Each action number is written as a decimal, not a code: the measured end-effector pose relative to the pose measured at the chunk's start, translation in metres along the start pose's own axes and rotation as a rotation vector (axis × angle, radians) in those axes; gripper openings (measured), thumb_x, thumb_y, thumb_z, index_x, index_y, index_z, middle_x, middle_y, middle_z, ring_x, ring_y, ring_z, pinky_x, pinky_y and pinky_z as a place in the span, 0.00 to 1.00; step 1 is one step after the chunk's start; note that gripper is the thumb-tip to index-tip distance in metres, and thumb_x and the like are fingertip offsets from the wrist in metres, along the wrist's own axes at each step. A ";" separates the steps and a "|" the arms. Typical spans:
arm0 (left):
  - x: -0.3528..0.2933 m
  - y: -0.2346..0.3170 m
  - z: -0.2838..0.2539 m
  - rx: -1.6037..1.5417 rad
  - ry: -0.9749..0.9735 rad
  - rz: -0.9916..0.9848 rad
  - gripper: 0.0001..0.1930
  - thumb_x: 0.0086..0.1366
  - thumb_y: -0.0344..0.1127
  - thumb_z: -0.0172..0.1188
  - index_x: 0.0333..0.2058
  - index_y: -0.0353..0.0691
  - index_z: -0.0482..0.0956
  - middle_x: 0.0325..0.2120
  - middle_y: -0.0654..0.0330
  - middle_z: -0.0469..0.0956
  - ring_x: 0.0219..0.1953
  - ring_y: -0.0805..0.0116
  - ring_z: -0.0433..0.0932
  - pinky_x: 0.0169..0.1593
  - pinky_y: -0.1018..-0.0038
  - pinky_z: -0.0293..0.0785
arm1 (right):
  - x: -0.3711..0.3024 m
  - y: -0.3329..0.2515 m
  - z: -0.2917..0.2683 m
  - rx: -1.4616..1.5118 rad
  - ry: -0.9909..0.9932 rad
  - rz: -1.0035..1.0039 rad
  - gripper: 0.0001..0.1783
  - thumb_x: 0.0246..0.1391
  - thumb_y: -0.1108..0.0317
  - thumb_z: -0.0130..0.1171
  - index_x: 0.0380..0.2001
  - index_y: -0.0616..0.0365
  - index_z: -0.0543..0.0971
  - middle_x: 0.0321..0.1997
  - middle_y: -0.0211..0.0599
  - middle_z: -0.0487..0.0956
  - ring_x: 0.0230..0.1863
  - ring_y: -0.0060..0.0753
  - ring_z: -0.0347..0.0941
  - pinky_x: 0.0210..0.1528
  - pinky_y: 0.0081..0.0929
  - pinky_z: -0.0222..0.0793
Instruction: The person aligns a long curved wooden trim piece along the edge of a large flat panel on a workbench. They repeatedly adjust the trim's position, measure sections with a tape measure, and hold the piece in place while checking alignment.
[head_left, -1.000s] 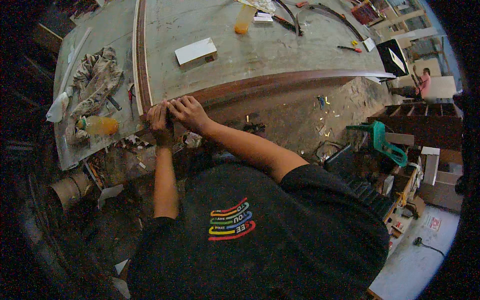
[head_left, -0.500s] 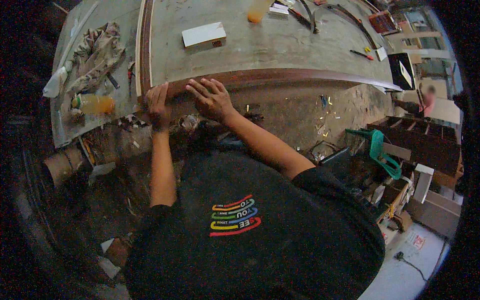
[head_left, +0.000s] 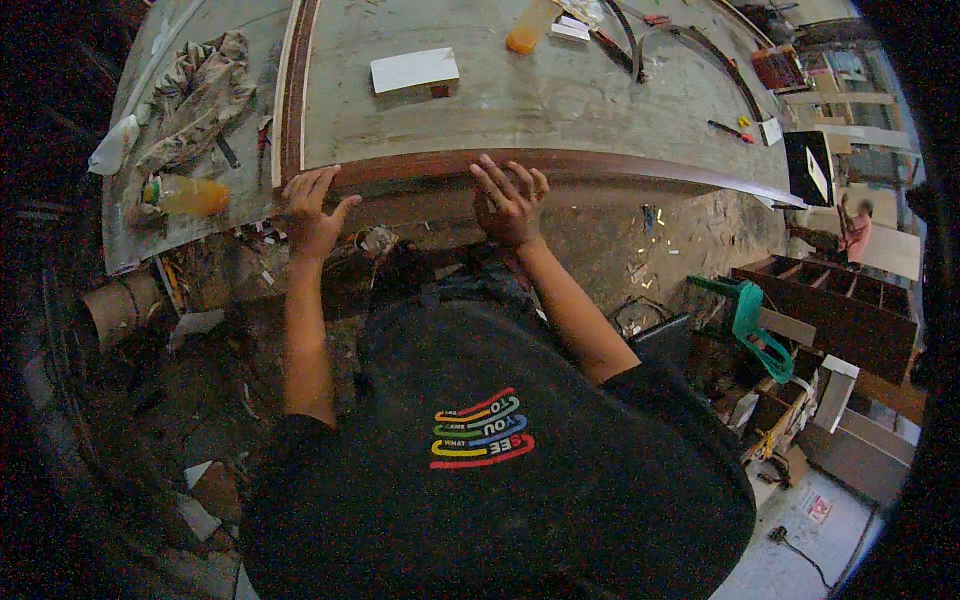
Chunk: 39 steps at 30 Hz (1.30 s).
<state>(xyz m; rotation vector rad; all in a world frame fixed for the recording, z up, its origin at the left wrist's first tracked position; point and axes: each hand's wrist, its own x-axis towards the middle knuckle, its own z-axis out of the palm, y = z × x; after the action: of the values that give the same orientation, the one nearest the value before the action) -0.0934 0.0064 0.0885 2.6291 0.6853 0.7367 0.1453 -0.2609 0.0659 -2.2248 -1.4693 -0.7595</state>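
Grey and scuffed, a wide flat-topped worktable [head_left: 540, 95] fills the upper part of our view in a dim, cluttered workshop. Along its near edge lies a long, narrow, dark-brown board [head_left: 590, 167], its long axis running left to right across us, curving slightly in the fisheye view, its paler right end pointing toward the table's far right corner. Near its left end, a dark-brown strip with pale edges [head_left: 291, 95] points straight away from us, roughly square to the board. Our left hand [head_left: 313, 208] sits at this corner, half open, fingers bent over the edge and thumb standing apart. Our right hand [head_left: 512, 208] is farther along the board, fingers loosely bent and spread, fingertips at the top edge; we cannot tell whether it grips. Beyond the board we see a white rectangular box [head_left: 414, 70]; left of the strip are a clear bottle of orange liquid [head_left: 190, 196] and a crumpled, mottled cloth [head_left: 200, 95].
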 end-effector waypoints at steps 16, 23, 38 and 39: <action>0.047 0.130 0.057 -0.091 -0.181 -0.001 0.23 0.56 0.45 0.75 0.49 0.48 0.81 0.45 0.58 0.80 0.53 0.50 0.76 0.60 0.54 0.70 | -0.032 0.099 -0.035 -0.144 -0.064 0.230 0.28 0.49 0.66 0.63 0.55 0.31 0.83 0.62 0.10 0.81 0.59 0.29 0.70 0.70 0.41 0.46; 0.052 0.155 0.081 -0.135 -0.138 -0.011 0.21 0.53 0.39 0.76 0.45 0.46 0.82 0.43 0.58 0.80 0.49 0.53 0.76 0.56 0.56 0.68 | -0.044 0.142 -0.059 -0.121 -0.075 0.274 0.30 0.48 0.68 0.63 0.57 0.29 0.83 0.63 0.09 0.81 0.58 0.27 0.71 0.70 0.41 0.46; 0.050 0.155 0.079 -0.038 -0.183 0.033 0.22 0.55 0.33 0.72 0.50 0.48 0.83 0.44 0.58 0.80 0.50 0.53 0.77 0.58 0.56 0.69 | -0.067 0.188 -0.067 -0.117 -0.050 0.396 0.30 0.49 0.71 0.62 0.56 0.28 0.83 0.62 0.08 0.81 0.56 0.27 0.72 0.71 0.40 0.43; 0.053 0.163 0.079 -0.028 -0.189 0.042 0.22 0.56 0.35 0.72 0.51 0.48 0.82 0.44 0.58 0.80 0.51 0.54 0.77 0.58 0.57 0.69 | -0.068 0.192 -0.067 -0.109 -0.052 0.425 0.30 0.49 0.71 0.62 0.55 0.28 0.83 0.62 0.08 0.81 0.56 0.27 0.72 0.71 0.40 0.43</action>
<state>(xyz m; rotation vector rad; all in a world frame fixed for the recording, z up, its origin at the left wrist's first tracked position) 0.0484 -0.1154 0.1140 2.6515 0.5638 0.4963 0.2852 -0.4233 0.0755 -2.5333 -0.9384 -0.6551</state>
